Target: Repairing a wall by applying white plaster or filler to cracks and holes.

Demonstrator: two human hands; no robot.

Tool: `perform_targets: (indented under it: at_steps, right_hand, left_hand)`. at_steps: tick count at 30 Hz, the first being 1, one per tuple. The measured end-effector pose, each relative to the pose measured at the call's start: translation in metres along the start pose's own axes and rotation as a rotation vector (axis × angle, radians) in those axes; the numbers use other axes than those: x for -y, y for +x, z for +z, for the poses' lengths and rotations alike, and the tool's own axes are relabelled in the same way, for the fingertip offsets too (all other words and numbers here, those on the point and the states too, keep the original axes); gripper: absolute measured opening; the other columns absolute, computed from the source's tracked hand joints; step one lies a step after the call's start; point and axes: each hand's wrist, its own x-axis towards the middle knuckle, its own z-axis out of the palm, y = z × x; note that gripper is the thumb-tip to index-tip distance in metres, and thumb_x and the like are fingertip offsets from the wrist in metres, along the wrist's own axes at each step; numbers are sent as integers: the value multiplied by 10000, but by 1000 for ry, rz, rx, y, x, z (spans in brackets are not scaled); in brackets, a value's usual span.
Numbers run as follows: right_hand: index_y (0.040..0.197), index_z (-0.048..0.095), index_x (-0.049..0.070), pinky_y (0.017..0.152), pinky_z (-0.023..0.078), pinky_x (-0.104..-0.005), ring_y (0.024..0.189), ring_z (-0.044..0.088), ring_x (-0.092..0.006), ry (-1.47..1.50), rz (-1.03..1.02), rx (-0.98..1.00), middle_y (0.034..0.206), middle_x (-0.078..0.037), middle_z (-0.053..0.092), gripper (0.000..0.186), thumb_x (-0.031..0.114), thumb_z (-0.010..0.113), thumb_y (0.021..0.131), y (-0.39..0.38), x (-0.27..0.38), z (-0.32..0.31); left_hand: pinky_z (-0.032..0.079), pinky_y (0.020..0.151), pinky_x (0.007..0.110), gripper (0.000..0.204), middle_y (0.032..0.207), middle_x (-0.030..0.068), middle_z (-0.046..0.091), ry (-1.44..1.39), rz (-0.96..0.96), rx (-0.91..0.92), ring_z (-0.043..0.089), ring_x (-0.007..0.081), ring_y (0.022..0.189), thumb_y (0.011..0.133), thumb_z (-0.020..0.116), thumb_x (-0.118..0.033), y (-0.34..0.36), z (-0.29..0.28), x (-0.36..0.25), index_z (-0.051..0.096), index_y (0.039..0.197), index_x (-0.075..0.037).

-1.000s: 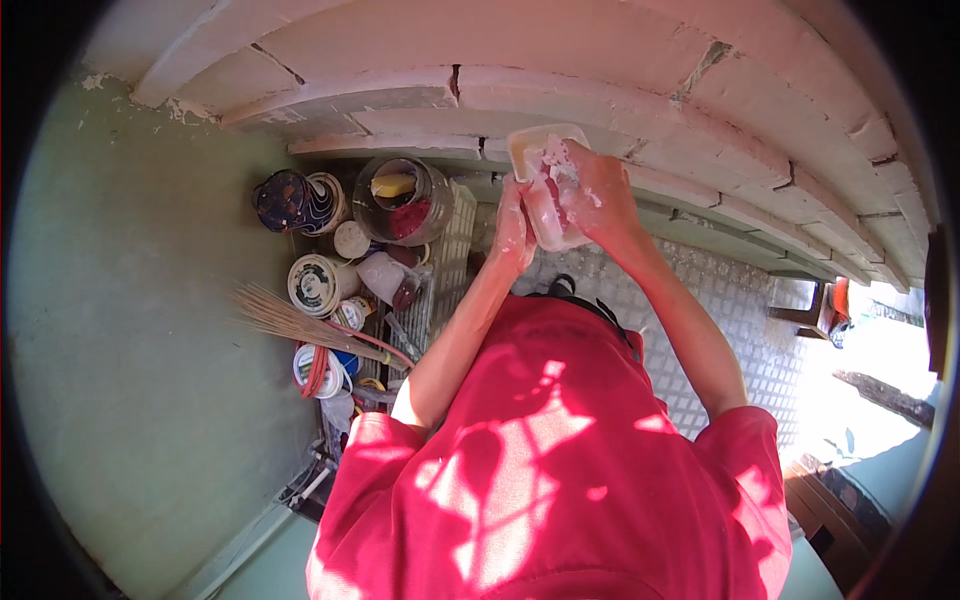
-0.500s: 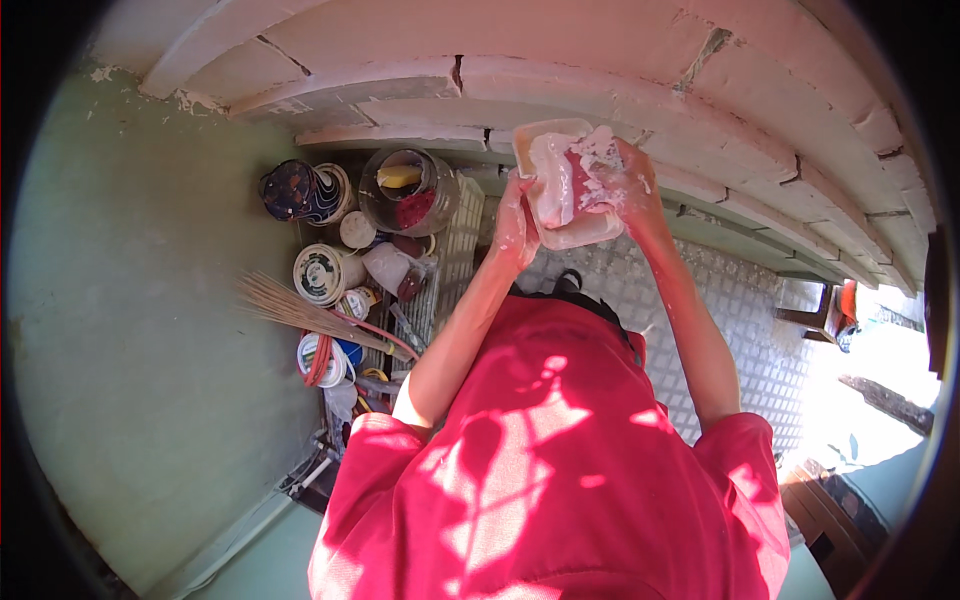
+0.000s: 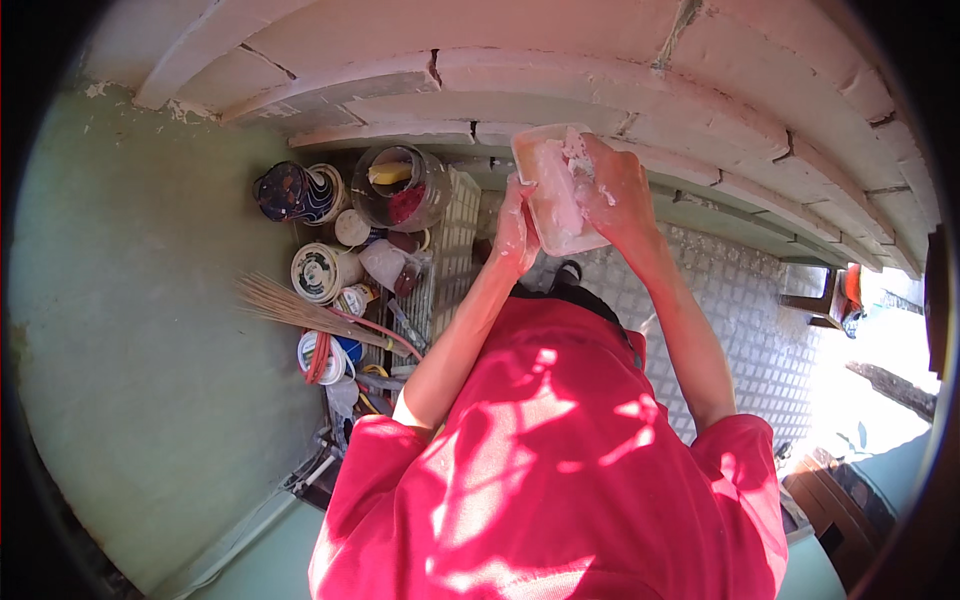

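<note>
My left hand [image 3: 517, 228], smeared with pale paste, is closed on the left side of a shallow, pale rectangular plastic container [image 3: 540, 137]. The container is tilted in front of my chest. A thick whitish-pink paste [image 3: 560, 195] lies inside it. My right hand [image 3: 622, 195] is curled over the container's right side, with its fingers down at the paste and flecks of paste on its skin. Whatever those fingers grip is hidden beneath the hand.
At left, several buckets and tubs [image 3: 318, 273] crowd beside a green wall [image 3: 150, 300], with a stick broom [image 3: 290, 305] across them. A clear round container [image 3: 430, 205] holds yellow and red things. Pale beams [image 3: 600, 80] cross the top; a patterned floor [image 3: 740, 300] lies at right.
My right hand has moved left and inward over the container, covering a pinkish-red flat patch that showed before. The container has turned a little; my left hand keeps its hold.
</note>
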Motion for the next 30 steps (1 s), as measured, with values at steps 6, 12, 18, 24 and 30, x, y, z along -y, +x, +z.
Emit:
perform_targets:
  at_steps: [6, 12, 18, 24, 30]
  right_hand:
    - [1022, 636, 23, 749, 507, -456, 866, 628, -438, 175, 18, -27, 900, -237, 659, 283, 100, 568, 758, -13, -5, 4]
    - [962, 636, 22, 719, 505, -468, 823, 621, -445, 380, 11, -50, 846, -232, 650, 242, 115, 566, 750, -18, -15, 5]
    - [1010, 623, 29, 706, 508, -471, 825, 621, -444, 313, -17, -179, 848, -231, 653, 274, 112, 594, 751, -34, -3, -21]
    - [1100, 582, 58, 720, 493, -537, 833, 601, -472, -169, 9, -34, 845, -261, 638, 345, 99, 605, 759, -43, 23, -13]
    - [1089, 583, 32, 728, 513, -531, 823, 636, -447, -89, -20, -67, 869, -237, 661, 371, 176, 645, 753, -55, 48, 20]
  left_hand:
    - [427, 1035, 385, 444, 1307, 89, 517, 31, -3, -11, 530, 230, 1195, 966, 403, -259, -2, 4, 12, 373, 1374, -86]
    - [483, 967, 367, 458, 1213, 98, 594, -51, 4, -54, 598, 237, 1097, 900, 492, -230, -8, 6, 22, 473, 1314, -33]
    - [451, 1012, 389, 452, 1234, 112, 581, -114, -103, 10, 577, 252, 1136, 911, 455, -221, -12, -5, 17, 439, 1325, -41]
    - [440, 1020, 383, 447, 1271, 94, 561, 20, -105, 46, 556, 236, 1169, 931, 453, -271, -22, 5, 5, 444, 1317, -46]
    - [421, 1032, 377, 436, 1282, 69, 513, 87, -94, 77, 520, 215, 1195, 952, 427, -294, -31, -19, -4, 392, 1343, -105]
